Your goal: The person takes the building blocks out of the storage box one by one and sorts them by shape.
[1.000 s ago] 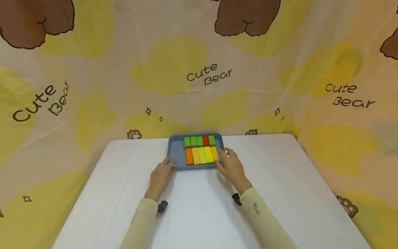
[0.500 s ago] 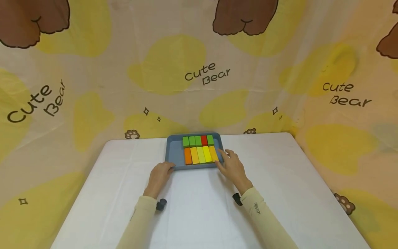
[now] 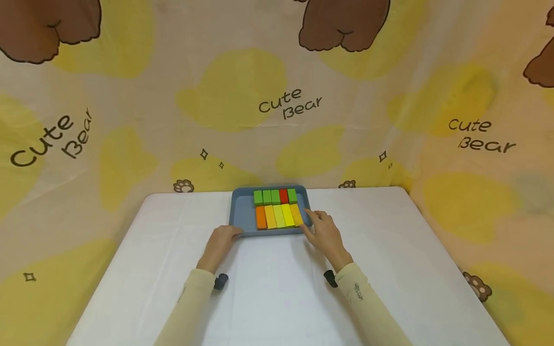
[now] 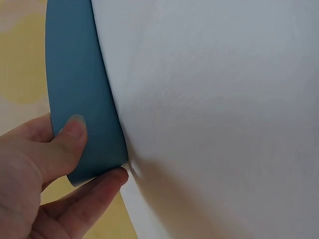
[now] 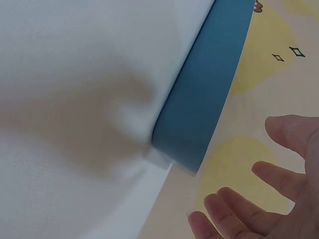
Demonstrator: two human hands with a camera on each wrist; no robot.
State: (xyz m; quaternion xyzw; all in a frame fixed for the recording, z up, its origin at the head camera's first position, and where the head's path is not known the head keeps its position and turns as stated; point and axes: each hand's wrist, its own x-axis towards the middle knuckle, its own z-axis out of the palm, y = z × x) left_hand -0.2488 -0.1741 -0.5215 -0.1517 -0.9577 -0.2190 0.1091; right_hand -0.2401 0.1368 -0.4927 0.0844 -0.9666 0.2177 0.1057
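Note:
A blue-grey tray (image 3: 243, 211) lies at the back edge of the white table. In it stand two rows of blocks: green blocks (image 3: 262, 197) with one red block (image 3: 283, 196) at the back, and an orange block (image 3: 261, 217) beside several yellow blocks (image 3: 278, 216) in front. My left hand (image 3: 220, 242) grips the tray's near left corner; in the left wrist view the thumb (image 4: 75, 132) presses the tray wall (image 4: 82, 64) and the fingers reach round the corner. With fingers apart, my right hand (image 3: 326, 235) hovers by the near right corner, apart from the tray wall (image 5: 204, 89) in the right wrist view.
White cloth covers the table (image 3: 277, 298). Right behind the tray hangs a yellow patterned curtain (image 3: 242, 144), which also closes off both sides. Black wrist cameras (image 3: 330, 278) sit below both hands.
My left hand has gone from loosely spread fingers over the tray's left corner to a grip on it. The right hand has hardly moved, and the blocks keep their places in the tray.

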